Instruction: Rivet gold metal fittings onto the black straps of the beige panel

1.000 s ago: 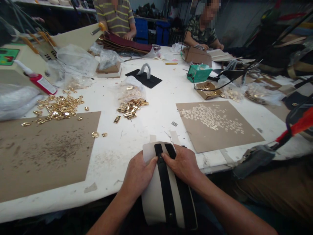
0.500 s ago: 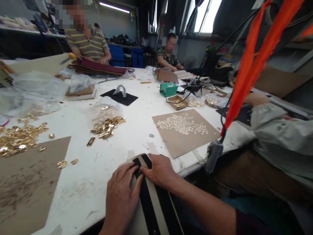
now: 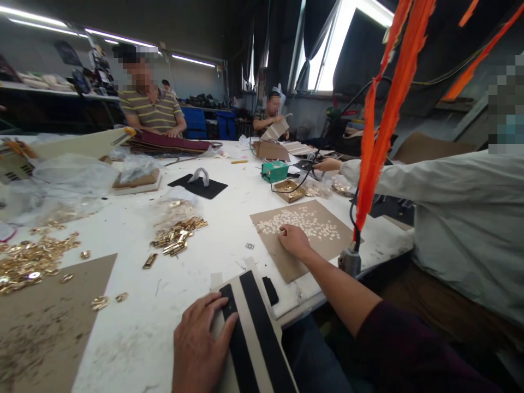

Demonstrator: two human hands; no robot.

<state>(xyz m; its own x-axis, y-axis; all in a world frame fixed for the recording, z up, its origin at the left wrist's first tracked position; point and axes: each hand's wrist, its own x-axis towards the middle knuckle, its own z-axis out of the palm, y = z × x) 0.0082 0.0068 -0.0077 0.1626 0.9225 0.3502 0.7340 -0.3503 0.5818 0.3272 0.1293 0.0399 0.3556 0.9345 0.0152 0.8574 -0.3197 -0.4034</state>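
Observation:
A cream panel with two black strips (image 3: 241,322) lies at the table's front edge, tilted toward me. My left hand (image 3: 204,341) rests on its left side, fingers stretched out and thumb apart on the near black strip. To the right, my right hand (image 3: 295,241) reaches over a brown board (image 3: 286,266) scattered with small pale rings (image 3: 315,224). Its fingers are curled, with thumb and index close together at the left part of the rings. Anything between those fingertips is too small to make out.
Gold rectangular fittings (image 3: 178,236) and round gold fittings (image 3: 35,254) lie left. A green box with a cable (image 3: 274,171) stands beyond the board. An orange strip (image 3: 380,120) hangs over a grey metal tool (image 3: 350,262). A co-worker's sleeve (image 3: 450,180) reaches in from the right.
My right hand has left the black strip and moved forward and right to the ringed board. My left hand stays on the panel. The co-worker's arm at right now stretches further across.

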